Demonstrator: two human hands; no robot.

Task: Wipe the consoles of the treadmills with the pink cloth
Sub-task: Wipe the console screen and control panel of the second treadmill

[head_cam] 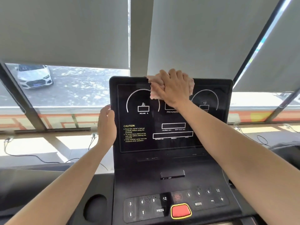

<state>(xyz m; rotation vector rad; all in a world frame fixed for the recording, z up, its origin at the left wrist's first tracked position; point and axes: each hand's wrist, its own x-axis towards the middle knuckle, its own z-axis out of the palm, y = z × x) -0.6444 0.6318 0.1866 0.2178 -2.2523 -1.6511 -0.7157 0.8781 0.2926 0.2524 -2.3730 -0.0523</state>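
Pink cloth [154,88]: your right hand [173,90] presses it flat on the screen [142,143] top edge.
Left hand [106,124]: grips the screen's left edge.
Next: wipe down toward the buttons [164,203].

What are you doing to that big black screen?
A person is cleaning a treadmill console. The right hand presses a pink cloth flat against the top of the dark display, near its upper edge. The left hand holds the screen's left side. The buttons lower down show specks and look not yet wiped.
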